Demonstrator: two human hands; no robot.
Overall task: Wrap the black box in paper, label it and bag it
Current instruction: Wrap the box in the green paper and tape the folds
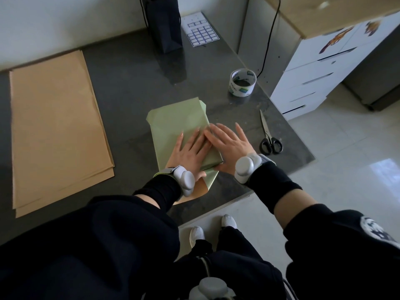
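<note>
Both my hands lie flat with fingers spread on the green paper [173,118]. The left hand [188,150] rests on top of the wrapped bundle and the right hand [229,144] over its right edge, with the fingertips of the two nearly meeting. The black box sits underneath, near the front edge of the table [134,83] — I judge that from the blocky corner the paper shows by my right wrist, since none of the box itself is visible.

To do this fold well, I'd press the overlap tight against the box edges. Then I'd pin the seam with one hand while the other goes for the tape roll [242,83], which stands beyond the scissors [269,137].

Whether the seam is taped I cannot tell — my palms cover it. The paper's near end, partly under my left wrist, looks open, with a brown underside showing.
</note>
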